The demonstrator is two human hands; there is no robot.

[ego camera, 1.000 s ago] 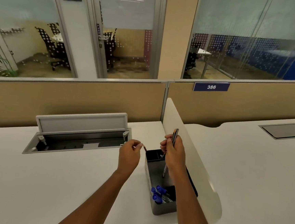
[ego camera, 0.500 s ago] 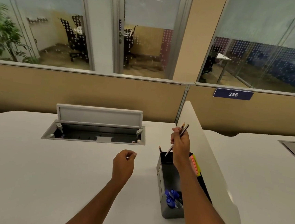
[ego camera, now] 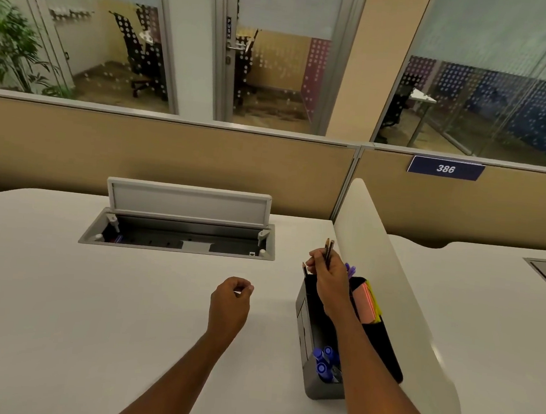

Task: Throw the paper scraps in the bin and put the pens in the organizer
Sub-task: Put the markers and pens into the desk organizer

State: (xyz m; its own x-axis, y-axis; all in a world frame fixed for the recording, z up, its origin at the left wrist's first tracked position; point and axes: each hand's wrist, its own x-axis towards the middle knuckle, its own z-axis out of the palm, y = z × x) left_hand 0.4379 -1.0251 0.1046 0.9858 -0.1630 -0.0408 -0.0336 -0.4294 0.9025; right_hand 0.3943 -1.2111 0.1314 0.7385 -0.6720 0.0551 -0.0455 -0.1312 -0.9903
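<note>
A dark grey desk organizer (ego camera: 305, 328) stands on the white desk, against the low white divider. Blue-capped pens (ego camera: 323, 363) sit in its near compartment, and pink and yellow sticky notes (ego camera: 367, 302) fill a right slot. My right hand (ego camera: 330, 274) hovers over the organizer's far end, shut on two dark pencils (ego camera: 328, 249) held upright. One pencil tip (ego camera: 304, 269) pokes up from the far compartment. My left hand (ego camera: 231, 302) floats over the desk left of the organizer, fingers curled, with nothing visible in it. No paper scraps or bin show.
An open cable tray (ego camera: 180, 235) with a raised white lid is recessed in the desk at the back. The white divider (ego camera: 377, 249) runs along the organizer's right side. A tan partition (ego camera: 170, 158) closes the desk's far edge.
My left hand drew back from the organizer and now hangs over the bare desk. My right hand lifted the pencils slightly above the far compartment. The camera view shifted left and down.
</note>
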